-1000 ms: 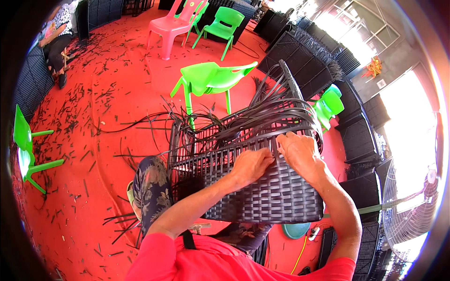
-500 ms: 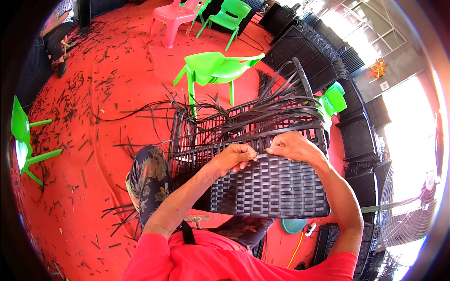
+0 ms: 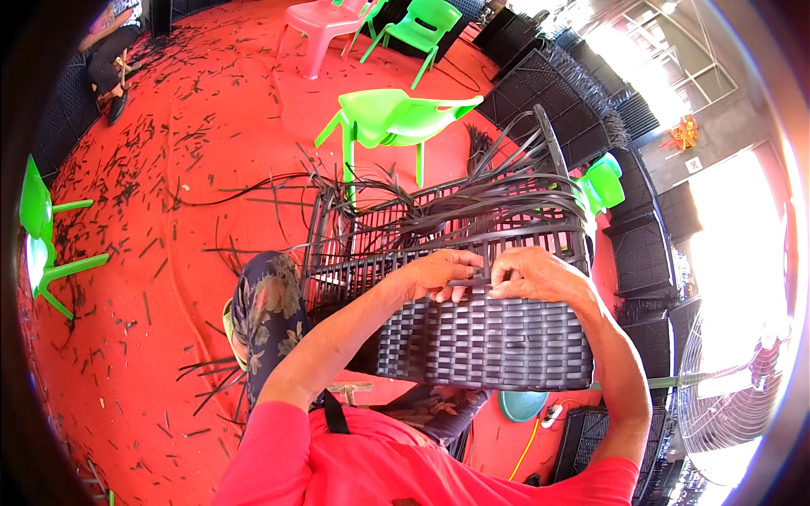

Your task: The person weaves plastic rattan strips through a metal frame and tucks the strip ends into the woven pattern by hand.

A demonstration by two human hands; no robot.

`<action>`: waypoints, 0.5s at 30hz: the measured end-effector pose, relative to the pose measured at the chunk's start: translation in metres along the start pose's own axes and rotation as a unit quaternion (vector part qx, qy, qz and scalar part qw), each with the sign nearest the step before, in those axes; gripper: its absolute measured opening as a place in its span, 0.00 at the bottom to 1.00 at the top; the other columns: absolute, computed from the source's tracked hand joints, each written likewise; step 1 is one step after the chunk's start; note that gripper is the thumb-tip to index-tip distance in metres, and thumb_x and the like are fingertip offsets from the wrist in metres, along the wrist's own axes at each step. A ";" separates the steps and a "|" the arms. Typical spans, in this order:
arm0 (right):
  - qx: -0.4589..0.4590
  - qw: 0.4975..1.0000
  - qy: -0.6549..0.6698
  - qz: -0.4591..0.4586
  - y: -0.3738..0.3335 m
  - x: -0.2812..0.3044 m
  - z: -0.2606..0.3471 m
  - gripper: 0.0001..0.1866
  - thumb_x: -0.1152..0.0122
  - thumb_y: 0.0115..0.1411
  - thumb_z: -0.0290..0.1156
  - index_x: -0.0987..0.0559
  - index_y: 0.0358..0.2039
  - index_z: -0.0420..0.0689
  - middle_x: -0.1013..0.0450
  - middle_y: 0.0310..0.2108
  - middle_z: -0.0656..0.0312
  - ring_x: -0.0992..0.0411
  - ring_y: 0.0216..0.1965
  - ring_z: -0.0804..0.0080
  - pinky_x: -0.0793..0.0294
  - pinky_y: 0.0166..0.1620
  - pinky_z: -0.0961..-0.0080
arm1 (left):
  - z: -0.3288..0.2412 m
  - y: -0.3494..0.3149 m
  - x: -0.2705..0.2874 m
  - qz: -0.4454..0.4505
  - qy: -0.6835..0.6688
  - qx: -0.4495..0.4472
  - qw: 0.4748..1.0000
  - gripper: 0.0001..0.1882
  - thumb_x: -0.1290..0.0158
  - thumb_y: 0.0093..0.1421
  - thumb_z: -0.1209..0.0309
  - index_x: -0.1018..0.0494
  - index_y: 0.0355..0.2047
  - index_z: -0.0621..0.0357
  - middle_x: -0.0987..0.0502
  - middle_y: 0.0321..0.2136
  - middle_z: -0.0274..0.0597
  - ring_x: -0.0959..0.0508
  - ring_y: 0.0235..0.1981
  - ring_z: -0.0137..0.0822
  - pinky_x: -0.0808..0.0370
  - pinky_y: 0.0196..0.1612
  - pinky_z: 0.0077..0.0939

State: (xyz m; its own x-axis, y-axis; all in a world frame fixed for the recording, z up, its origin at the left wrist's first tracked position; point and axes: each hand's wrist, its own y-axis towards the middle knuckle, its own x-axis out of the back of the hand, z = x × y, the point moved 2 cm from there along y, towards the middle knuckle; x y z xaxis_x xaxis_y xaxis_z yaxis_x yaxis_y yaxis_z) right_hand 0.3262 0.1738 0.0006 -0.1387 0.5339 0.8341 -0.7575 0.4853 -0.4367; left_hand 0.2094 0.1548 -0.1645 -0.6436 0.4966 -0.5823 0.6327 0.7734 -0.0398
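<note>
In front of me stands a piece of dark wicker furniture, its nearer panel [image 3: 489, 341] closely woven from flat, shiny black strips. Above this weave the frame shows bare bars, with a bundle of long loose strips [image 3: 523, 198] lying over it. My left hand [image 3: 440, 274] is closed at the top edge of the weave, thumb and fingers around a dark flat strip. Beside it, my right hand [image 3: 536, 276] pinches at the same edge, fingertips close to an upright bar. A short stretch of strip shows between both hands; its ends are hidden.
A green plastic chair [image 3: 392, 118] stands just beyond the frame, another [image 3: 42, 228] at far left. Strip scraps litter the red floor [image 3: 228, 135]. Dark woven pieces [image 3: 540, 93] line the right, near a fan [image 3: 734, 379]. A person [image 3: 110, 55] sits at upper left.
Both my hands have shifted a little to the right, the right one also slightly nearer me. A strip now shows more plainly between them.
</note>
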 end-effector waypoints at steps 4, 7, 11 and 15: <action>-0.118 0.978 0.145 -0.092 0.005 -0.004 0.003 0.10 0.39 0.48 0.33 0.25 0.26 0.39 0.28 0.22 0.57 0.28 0.25 0.65 0.31 0.30 0.70 | -0.003 -0.007 -0.001 -0.003 -0.017 -0.018 1.000 0.17 0.54 0.60 0.68 0.35 0.50 0.52 0.30 0.12 0.37 0.37 0.06 0.21 0.44 0.08 0.12; -0.019 0.997 0.043 -0.068 0.007 -0.009 -0.015 0.09 0.39 0.49 0.33 0.23 0.27 0.40 0.28 0.22 0.56 0.28 0.25 0.63 0.31 0.30 0.70 | 0.001 -0.004 0.001 0.019 -0.030 -0.013 0.999 0.18 0.52 0.59 0.68 0.35 0.50 0.52 0.30 0.12 0.36 0.37 0.06 0.21 0.44 0.08 0.12; 0.037 0.996 -0.032 -0.073 0.009 -0.015 -0.014 0.09 0.40 0.49 0.35 0.22 0.26 0.42 0.27 0.23 0.54 0.28 0.26 0.60 0.31 0.30 0.68 | 0.004 -0.003 0.002 0.027 -0.071 -0.010 0.997 0.18 0.52 0.59 0.68 0.36 0.51 0.53 0.30 0.12 0.36 0.37 0.06 0.21 0.43 0.08 0.12; 0.018 0.991 -0.074 -0.107 0.010 -0.023 -0.013 0.10 0.41 0.49 0.38 0.22 0.24 0.44 0.28 0.23 0.55 0.28 0.27 0.60 0.31 0.31 0.67 | 0.015 0.007 0.007 0.052 -0.113 -0.027 0.992 0.19 0.53 0.60 0.67 0.36 0.51 0.54 0.30 0.13 0.37 0.36 0.07 0.22 0.43 0.08 0.12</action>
State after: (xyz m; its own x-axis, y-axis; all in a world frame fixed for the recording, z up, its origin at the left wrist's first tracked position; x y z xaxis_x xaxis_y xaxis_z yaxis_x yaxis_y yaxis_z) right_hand 0.3296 0.1750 -0.0277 -0.0629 0.3128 0.9477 -0.8017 0.5498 -0.2347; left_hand 0.2156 0.1580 -0.1815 -0.4593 0.4777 -0.7489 0.6620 0.7463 0.0701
